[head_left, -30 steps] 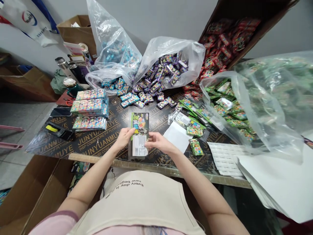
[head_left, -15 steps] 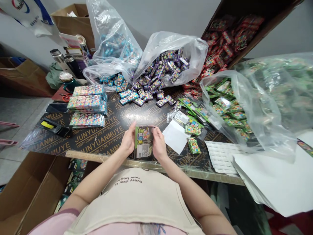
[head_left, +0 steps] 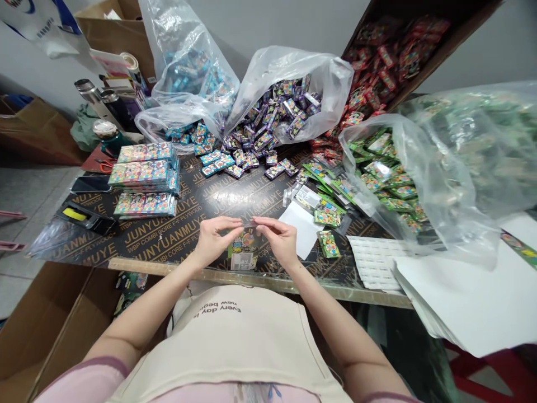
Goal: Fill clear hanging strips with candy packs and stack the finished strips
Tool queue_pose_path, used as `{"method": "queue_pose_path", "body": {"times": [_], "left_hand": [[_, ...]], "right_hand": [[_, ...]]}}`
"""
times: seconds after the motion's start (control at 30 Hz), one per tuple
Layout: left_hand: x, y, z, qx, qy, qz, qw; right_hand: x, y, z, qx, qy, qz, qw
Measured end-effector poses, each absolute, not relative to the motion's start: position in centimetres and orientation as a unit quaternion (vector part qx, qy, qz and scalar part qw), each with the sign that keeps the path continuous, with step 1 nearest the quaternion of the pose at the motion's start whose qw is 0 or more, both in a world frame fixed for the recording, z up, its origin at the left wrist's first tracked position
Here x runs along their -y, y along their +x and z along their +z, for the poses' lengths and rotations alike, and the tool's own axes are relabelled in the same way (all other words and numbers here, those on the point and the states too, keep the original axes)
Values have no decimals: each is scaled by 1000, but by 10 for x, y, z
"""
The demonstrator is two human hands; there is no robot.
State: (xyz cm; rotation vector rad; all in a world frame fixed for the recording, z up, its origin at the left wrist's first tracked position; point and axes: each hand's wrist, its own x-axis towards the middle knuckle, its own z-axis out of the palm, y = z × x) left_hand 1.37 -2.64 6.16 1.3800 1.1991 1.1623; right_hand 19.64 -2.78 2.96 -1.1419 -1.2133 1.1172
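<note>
A clear plastic packet (head_left: 244,258) with a green and black print lies flat near the table's front edge, between my hands. My left hand (head_left: 218,239) has its thumb and fingertips pinched together at the packet's top left edge. At the top right, my right hand (head_left: 280,238) pinches the same edge in a like way. The fingertips partly cover that edge. Just right of my right hand is a white sheet (head_left: 300,226), with a small green wrapped pack (head_left: 329,244) beyond it.
Stacks of filled packets (head_left: 145,179) stand at the left beside a black tape dispenser (head_left: 86,216). Plastic bags spill blue, purple (head_left: 268,123) and green packs (head_left: 388,179) at the back and right. Flat printed packets (head_left: 331,187) and white paper sheets (head_left: 470,296) lie to the right.
Both hands have gone from the packet's sides to its top edge, where the fingertips now pinch. The packet now shows flat on the table. The view has shifted slightly.
</note>
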Motion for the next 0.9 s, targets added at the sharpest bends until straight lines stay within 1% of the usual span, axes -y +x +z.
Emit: {"method": "queue_pose_path", "body": {"times": [0.2, 0.27, 0.37, 0.47, 0.6, 0.67, 0.77, 0.83, 0.9], "left_hand": [[12, 7, 64, -498, 536, 417, 539], [12, 8, 67, -500, 556, 410, 523], [17, 9, 70, -490, 615, 405, 467], [23, 8, 67, -472, 651, 403, 437], [22, 5, 61, -468, 645, 405, 448], [17, 2, 59, -473, 630, 418, 453], [5, -11, 51, -508, 568, 484, 430], [0, -28, 40, -554, 506, 544, 375], [1, -52, 22, -614, 453, 565, 313]], "right_hand": [[27, 200, 45, 537, -491, 485, 484], [26, 200, 51, 537, -489, 495, 478], [26, 204, 49, 554, -490, 486, 466], [33, 212, 36, 612, -470, 431, 467], [41, 215, 23, 684, -440, 332, 478], [35, 210, 24, 688, -444, 318, 477], [4, 191, 28, 674, -438, 366, 470], [-32, 173, 26, 678, -417, 388, 466], [-74, 154, 16, 714, -417, 346, 444]]}}
